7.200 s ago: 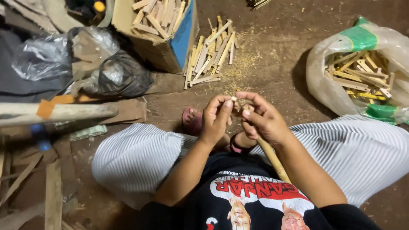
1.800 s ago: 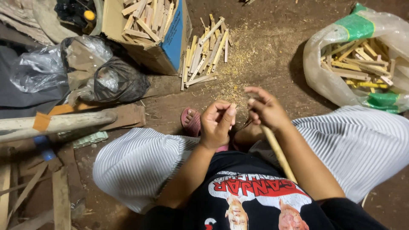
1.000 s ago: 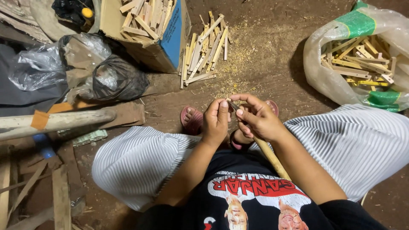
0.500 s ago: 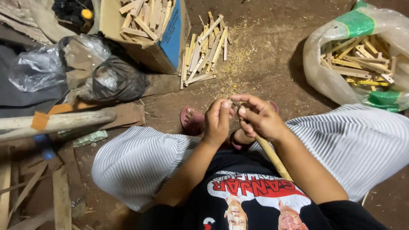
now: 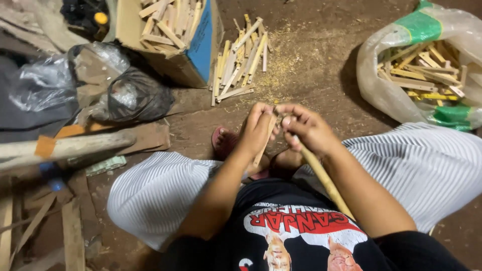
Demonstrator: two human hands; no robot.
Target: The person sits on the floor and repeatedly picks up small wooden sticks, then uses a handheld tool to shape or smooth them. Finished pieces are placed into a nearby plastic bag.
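Hands back together: left hand [image 5: 257, 131] now clenched round short wood stick [image 5: 264, 143], right hand [image 5: 307, 130] grasping long-handled tool [image 5: 324, 178]; working resumes above dirt floor [image 5: 321, 55].

Small flat wooden stick [image 5: 264, 142]: pale, upright, slightly tilted, frame centre. Long wooden handle [image 5: 326, 181]: tan, round, running toward 5 o'clock.

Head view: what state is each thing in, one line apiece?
Left hand: closed on a short flat wooden stick.
Right hand: gripping a long round wooden handle.
Blue-sided cardboard box: open, filled with sticks.
Clear plastic bag with green band: open, sticks inside.
Loose pale stick pile: scattered on dirt floor.
Black plastic bag: crumpled.
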